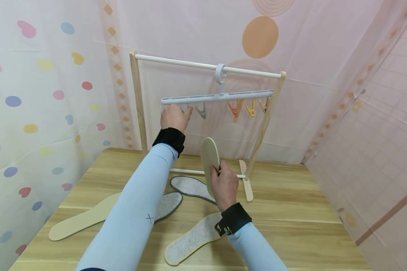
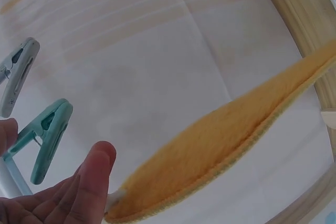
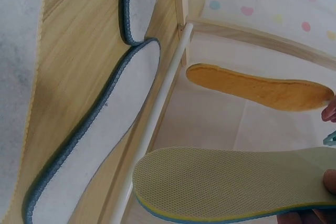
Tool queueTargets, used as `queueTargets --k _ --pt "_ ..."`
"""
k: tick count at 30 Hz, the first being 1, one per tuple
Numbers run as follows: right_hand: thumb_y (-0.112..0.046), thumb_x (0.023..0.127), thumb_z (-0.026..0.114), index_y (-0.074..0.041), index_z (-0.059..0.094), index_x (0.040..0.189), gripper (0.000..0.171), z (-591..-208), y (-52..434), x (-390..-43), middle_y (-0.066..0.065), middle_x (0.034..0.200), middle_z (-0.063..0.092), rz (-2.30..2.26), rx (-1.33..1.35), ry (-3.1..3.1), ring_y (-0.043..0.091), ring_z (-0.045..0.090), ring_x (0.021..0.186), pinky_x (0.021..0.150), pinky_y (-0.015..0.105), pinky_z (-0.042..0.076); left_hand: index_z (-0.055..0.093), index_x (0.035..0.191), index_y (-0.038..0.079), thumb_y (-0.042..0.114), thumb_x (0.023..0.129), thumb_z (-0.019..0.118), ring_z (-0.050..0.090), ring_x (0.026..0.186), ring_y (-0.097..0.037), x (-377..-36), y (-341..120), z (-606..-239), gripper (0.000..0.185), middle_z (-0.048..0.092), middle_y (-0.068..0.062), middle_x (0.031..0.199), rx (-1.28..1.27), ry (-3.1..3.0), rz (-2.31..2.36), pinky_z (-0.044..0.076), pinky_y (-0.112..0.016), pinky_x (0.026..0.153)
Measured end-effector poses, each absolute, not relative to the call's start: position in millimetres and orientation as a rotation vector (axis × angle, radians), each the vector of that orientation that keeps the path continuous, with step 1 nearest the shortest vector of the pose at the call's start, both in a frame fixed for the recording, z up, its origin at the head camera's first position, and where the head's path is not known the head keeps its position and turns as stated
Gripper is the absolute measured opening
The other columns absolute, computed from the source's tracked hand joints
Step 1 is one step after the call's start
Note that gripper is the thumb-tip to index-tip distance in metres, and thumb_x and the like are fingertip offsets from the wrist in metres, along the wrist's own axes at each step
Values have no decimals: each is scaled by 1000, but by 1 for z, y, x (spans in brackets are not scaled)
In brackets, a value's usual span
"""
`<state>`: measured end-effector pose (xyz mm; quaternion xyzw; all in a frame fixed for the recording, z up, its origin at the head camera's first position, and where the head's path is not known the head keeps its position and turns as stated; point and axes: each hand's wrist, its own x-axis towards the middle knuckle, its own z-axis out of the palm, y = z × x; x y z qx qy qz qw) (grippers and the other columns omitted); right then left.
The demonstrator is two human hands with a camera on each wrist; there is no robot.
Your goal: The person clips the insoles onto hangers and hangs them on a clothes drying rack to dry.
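Pale wood makes up the table, and a small wooden drying rack stands along its far edge, with a white clip hanger hooked on the top rail. The left hand is raised to the hanger's left end; in the left wrist view its fingers are loosely spread beside a green clip, pinching nothing, with an orange fleecy insole hanging close by. The right hand holds a beige insole upright in front of the rack's bottom rail, fingers pinching its lower end. Four more insoles lie on the table: two grey-edged, one beige toward the left edge, one grey felt near the front edge.
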<state>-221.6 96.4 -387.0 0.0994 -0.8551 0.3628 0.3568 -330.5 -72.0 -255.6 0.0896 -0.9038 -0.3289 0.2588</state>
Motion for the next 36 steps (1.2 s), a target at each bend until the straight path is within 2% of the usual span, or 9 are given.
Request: queueTargets --k 7,14,21,23,26,29,33,36 --pt "-15 90 75 -1 67 98 18 -385 96 -225 16 87 74 915 260 -2219 26 72 68 55 38 55 72 88 -6 47 95 63 52 54 -21 -332 -69 -255 54 54 -9 60 268 -2422 -897 40 -31 47" --pt "-14 89 75 -1 65 95 17 -383 94 -228 16 85 74 892 268 -2210 25 71 67 53 37 54 72 89 -6 46 95 62 53 55 -21 -331 -70 -254 53 55 -8 61 266 -2428 -889 40 -30 47" --pt "-14 89 76 -1 64 91 17 -382 92 -230 15 83 73 878 264 -2211 26 71 66 53 39 53 70 107 -6 41 96 62 57 61 -23 -329 -77 -252 49 65 -14 74 266 -2417 -919 45 -33 52" --pt "-14 88 76 -2 64 89 18 -382 91 -230 15 81 73 869 259 -2211 27 70 65 52 40 53 70 108 -5 40 96 61 57 62 -24 -328 -78 -252 47 67 -16 77 257 -2412 -922 45 -34 52" --pt "-15 88 76 -2 63 88 19 -382 92 -232 15 79 73 855 251 -2208 28 70 65 52 42 52 69 106 -5 38 96 62 55 60 -22 -327 -79 -252 45 66 -14 76 246 -2388 -931 44 -33 51" --pt "-15 87 77 -2 63 87 19 -383 92 -232 15 80 73 848 249 -2207 29 71 65 52 42 52 70 90 -4 39 96 61 51 52 -20 -327 -79 -251 44 60 -11 66 241 -2383 -934 40 -31 46" --pt "-15 87 77 -2 63 88 18 -383 92 -231 15 80 73 855 247 -2212 28 71 66 53 42 52 68 68 2 39 96 60 49 44 -16 -327 -77 -250 48 57 -5 54 236 -2381 -950 37 -28 42" --pt "-15 88 76 -2 63 88 18 -382 92 -231 16 80 73 856 244 -2217 29 71 66 53 42 52 65 63 6 39 97 60 51 44 -16 -327 -77 -250 48 57 -3 52 236 -2380 -953 38 -27 41"
